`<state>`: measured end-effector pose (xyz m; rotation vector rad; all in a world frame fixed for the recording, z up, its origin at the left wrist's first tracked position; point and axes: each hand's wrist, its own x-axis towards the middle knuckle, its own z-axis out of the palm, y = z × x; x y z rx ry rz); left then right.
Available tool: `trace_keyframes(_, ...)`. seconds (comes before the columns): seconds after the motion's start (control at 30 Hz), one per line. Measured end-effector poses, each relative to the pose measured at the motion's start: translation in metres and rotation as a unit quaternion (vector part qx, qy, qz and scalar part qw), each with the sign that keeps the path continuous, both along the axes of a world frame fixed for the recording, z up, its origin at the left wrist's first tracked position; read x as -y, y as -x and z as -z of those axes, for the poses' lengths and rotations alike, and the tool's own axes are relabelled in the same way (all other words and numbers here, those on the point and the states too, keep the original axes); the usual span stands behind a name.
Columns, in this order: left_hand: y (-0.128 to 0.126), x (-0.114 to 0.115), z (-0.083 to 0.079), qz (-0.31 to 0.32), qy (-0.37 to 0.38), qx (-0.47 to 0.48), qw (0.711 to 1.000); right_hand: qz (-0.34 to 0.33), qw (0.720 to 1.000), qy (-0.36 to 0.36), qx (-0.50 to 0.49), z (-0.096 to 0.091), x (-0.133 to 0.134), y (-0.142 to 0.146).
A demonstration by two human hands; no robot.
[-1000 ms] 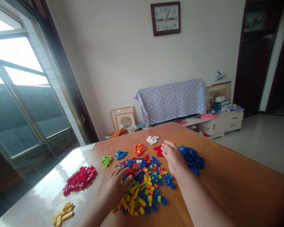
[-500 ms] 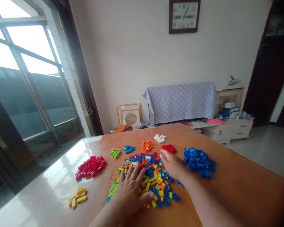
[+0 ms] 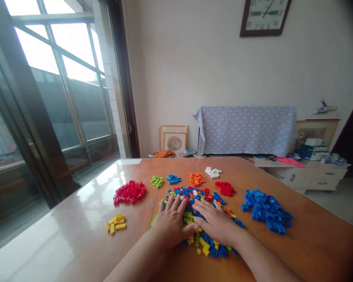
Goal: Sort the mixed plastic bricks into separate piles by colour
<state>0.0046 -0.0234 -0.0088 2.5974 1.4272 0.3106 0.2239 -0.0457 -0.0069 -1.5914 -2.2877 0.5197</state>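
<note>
Both palms rest on a mixed pile of toy building bricks (image 3: 204, 239) in blue, yellow, green, orange and red. My left hand (image 3: 173, 221) lies on the pile's left part, fingers spread and pointing away from me. On the right part lies my right hand (image 3: 216, 221), also flat with its fingers apart. The two thumbs almost meet over the middle. Bricks beneath the palms are hidden, and neither hand shows anything held.
Around the pile stand sorted heaps: dark red bricks (image 3: 130, 192), yellow bricks (image 3: 116, 224), green bricks (image 3: 157, 181), small blue bricks (image 3: 173, 179), orange bricks (image 3: 196, 178), white bricks (image 3: 213, 172), red bricks (image 3: 225, 188) and a large blue heap (image 3: 266, 209). All lie on a wooden table (image 3: 308, 239).
My right hand has moved from the pile's far right edge onto the pile, closer to my left hand. The camera view has turned left.
</note>
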Motion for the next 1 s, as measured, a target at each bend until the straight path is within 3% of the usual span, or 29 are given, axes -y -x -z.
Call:
trace_keyframes(0.13,0.004,-0.001,-0.001,-0.018,-0.013,-0.02,1.0,-0.032,0.999,0.001,-0.001,-0.001,0.001,0.003)
trace_keyframes(0.37,0.005,0.0,-0.003,-0.017,-0.017,-0.026,0.999,-0.017,0.998,-0.044,-0.041,0.004,-0.003,0.0)
trace_keyframes(0.57,0.002,0.002,-0.003,-0.013,-0.029,-0.03,0.999,0.063,0.974,-0.137,-0.168,0.006,-0.011,-0.012)
trace_keyframes(0.63,0.001,0.002,-0.002,-0.005,-0.032,-0.033,0.999,0.116,0.946,-0.156,-0.259,0.005,-0.016,-0.02)
trace_keyframes(0.7,0.002,0.002,0.0,0.005,-0.026,-0.037,0.999,0.169,0.9,-0.154,-0.371,0.003,-0.019,-0.032)
trace_keyframes(0.77,0.002,0.002,0.002,0.011,-0.019,-0.038,0.999,0.232,0.826,-0.143,-0.494,-0.001,-0.023,-0.047)
trace_keyframes(0.83,0.002,0.001,0.003,0.013,-0.019,-0.036,0.999,0.305,0.734,-0.139,-0.59,-0.006,-0.024,-0.065)
trace_keyframes(0.87,0.002,0.001,0.003,0.014,-0.019,-0.035,0.999,0.332,0.708,-0.141,-0.607,-0.009,-0.024,-0.075)
trace_keyframes(0.93,0.002,0.0,0.003,0.012,-0.019,-0.033,0.999,0.363,0.68,-0.136,-0.623,-0.013,-0.024,-0.092)
trace_keyframes(1.0,0.002,0.0,0.003,0.01,-0.018,-0.032,0.999,0.376,0.669,-0.123,-0.63,-0.013,-0.022,-0.105)
